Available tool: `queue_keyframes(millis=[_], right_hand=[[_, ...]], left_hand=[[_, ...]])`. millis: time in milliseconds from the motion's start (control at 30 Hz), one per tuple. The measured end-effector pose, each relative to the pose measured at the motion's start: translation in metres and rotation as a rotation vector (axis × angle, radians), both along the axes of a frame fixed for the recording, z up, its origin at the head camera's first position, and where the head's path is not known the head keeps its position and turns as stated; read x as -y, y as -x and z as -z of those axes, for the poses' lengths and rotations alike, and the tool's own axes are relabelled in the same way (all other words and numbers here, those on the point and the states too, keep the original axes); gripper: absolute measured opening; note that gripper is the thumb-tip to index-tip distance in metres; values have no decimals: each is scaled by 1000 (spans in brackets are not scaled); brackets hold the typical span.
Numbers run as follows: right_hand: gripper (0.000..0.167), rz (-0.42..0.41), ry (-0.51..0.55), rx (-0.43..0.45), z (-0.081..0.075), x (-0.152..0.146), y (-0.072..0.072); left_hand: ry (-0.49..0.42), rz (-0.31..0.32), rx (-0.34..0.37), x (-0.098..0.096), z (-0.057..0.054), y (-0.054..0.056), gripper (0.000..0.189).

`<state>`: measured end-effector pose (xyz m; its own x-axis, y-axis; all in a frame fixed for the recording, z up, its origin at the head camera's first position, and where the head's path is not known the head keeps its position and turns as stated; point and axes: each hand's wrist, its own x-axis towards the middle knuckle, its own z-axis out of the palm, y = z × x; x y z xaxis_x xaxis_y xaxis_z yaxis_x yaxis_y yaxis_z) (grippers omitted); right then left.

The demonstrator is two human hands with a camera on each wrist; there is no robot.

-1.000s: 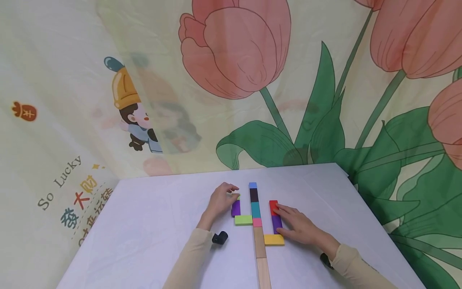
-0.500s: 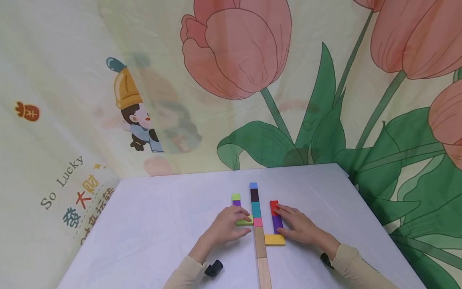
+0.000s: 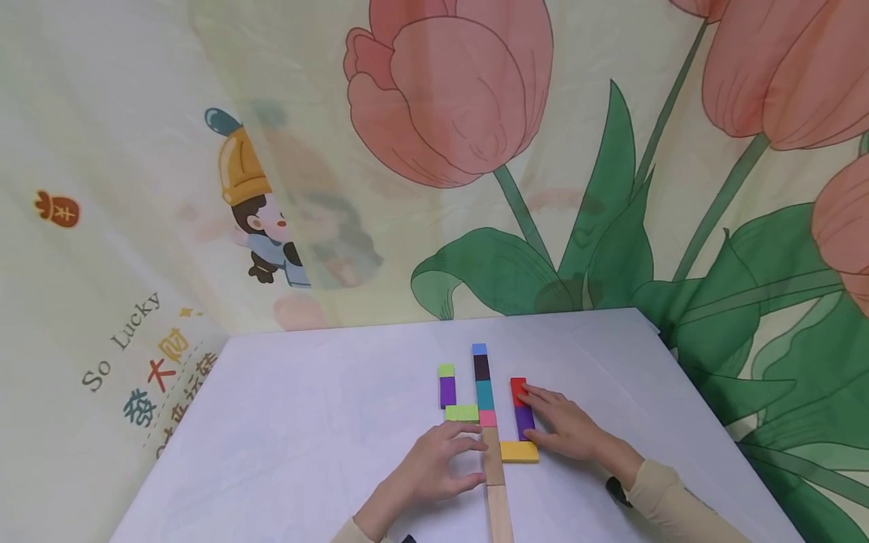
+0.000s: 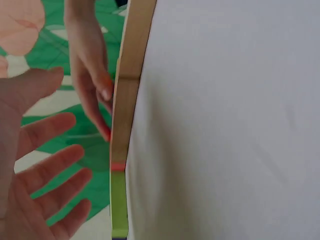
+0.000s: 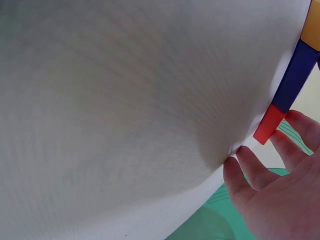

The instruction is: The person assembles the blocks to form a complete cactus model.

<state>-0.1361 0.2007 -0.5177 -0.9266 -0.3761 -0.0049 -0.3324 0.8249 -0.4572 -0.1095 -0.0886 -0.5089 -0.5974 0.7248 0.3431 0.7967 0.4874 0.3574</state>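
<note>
My left hand [image 3: 437,461] is spread with bent, parted fingers beside the wooden blocks [image 3: 493,456] of the middle column, nothing in its grasp. Just beyond its fingers lies a light green block [image 3: 462,412]. My right hand [image 3: 569,428] stretches its fingers against a red block [image 3: 518,390]; its thumb is by the purple block [image 3: 524,424] below. In the right wrist view, fingertips touch the red block [image 5: 270,124] and others rest on the white cloth [image 5: 150,125]. A yellow block [image 3: 519,452] joins that purple block to the column.
Farther up, the column continues with pink [image 3: 487,418], teal [image 3: 484,395], black [image 3: 481,367] and blue [image 3: 479,349] blocks. On the left stand another purple block [image 3: 447,393] and a small green block [image 3: 446,370]. A flowered curtain [image 3: 468,98] hangs behind the white table [image 3: 305,422].
My left hand has let go of the small green block above the left purple one and drawn back toward me, down beside the wooden blocks. My right hand has stayed in place.
</note>
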Motion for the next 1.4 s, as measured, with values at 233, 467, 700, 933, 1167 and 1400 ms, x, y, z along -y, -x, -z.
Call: queue_keyframes(millis=[233, 467, 700, 933, 1167, 1400], right_hand=[[74, -3, 20, -8, -1, -2, 0], [73, -8, 27, 10, -1, -2, 0], [73, -2, 29, 7, -1, -1, 0], [73, -7, 24, 1, 0, -2, 0], [74, -12, 25, -3, 0, -2, 1], [74, -19, 16, -15, 1, -2, 4]], left_hand=[[111, -46, -3, -16, 2, -17, 40], [177, -91, 40, -22, 5, -27, 66], [263, -89, 65, -25, 7, -28, 74], [281, -79, 103, -26, 7, -27, 72], [287, -83, 101, -24, 7, -26, 72], [212, -98, 14, -23, 0, -22, 66]])
